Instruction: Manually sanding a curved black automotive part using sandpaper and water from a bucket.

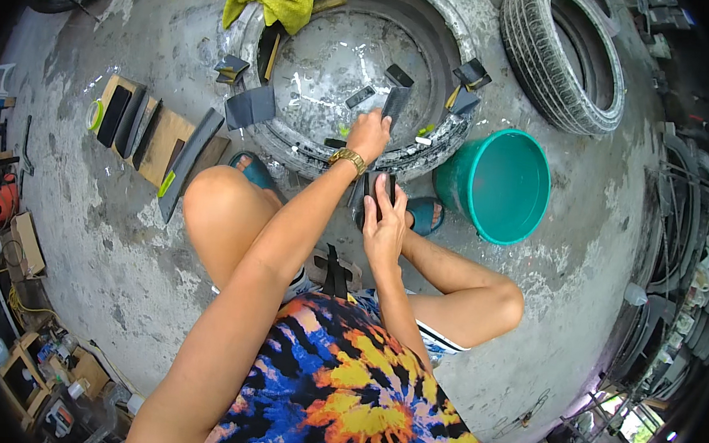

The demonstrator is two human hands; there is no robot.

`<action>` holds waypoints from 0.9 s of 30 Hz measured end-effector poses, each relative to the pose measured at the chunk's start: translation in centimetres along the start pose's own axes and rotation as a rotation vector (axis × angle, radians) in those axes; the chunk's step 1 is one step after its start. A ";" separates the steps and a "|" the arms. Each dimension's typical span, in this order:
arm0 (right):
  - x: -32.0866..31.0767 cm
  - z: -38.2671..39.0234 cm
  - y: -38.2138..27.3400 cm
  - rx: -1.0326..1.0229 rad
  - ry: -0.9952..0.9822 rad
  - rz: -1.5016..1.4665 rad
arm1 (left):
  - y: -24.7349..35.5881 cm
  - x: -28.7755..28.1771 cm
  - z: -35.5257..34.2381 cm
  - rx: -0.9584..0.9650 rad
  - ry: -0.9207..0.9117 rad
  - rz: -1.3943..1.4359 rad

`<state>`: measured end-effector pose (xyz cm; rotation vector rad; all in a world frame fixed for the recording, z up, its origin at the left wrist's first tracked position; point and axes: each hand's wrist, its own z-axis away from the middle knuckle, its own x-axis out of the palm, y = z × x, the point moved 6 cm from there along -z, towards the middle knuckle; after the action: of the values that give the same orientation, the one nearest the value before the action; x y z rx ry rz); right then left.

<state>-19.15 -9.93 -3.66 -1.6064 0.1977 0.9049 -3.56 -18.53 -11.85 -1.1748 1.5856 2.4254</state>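
Note:
My left hand, with a gold watch at the wrist, is closed on the lower end of a dark grey flat strip. The strip tilts up over the inside of a tyre lying flat on the floor. Closer to my body, my right hand grips a glossy black piece, its fingers lying along the top; much of the piece is hidden beneath them. Two small dark blocks, one black and one grey-faced, lie inside the tyre's ring. Folded dark grey sheets rest on the tyre's rim.
A teal bucket of water stands right of the tyre. A yellow-green towel drapes over the far left rim. Left of my knee, several dark curved strips lean on a wooden board. Another tyre lies at the far right.

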 end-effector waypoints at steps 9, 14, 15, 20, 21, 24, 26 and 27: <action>0.1 0.1 -0.1 0.046 0.028 -0.042 | -0.3 0.4 0.3 -0.043 -0.022 0.011; 0.1 4.6 0.2 -0.047 -0.046 -0.104 | -0.4 -0.2 -0.1 -0.023 0.011 0.011; -0.4 3.8 0.0 -0.074 -0.047 -0.094 | -0.3 0.1 0.3 -0.013 0.010 0.007; -0.6 1.4 0.6 -0.087 -0.067 -0.021 | -0.4 0.0 0.1 -0.028 -0.013 0.053; -0.6 3.0 0.8 -0.121 -0.067 0.005 | -0.4 0.2 0.3 -0.035 -0.030 0.032; -0.7 1.9 0.6 -0.122 -0.088 -0.019 | -0.3 0.4 -0.4 -0.009 -0.021 0.019; -0.5 -0.5 0.8 -0.042 -0.121 -0.128 | -0.4 0.5 -0.1 0.004 -0.056 0.028; -0.4 -1.1 1.3 -0.041 -0.144 -0.091 | -0.5 0.3 -0.3 0.009 -0.052 0.030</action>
<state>-19.68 -11.36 -4.45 -1.5677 0.0059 0.9549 -3.45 -18.61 -12.50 -1.0851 1.6092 2.4426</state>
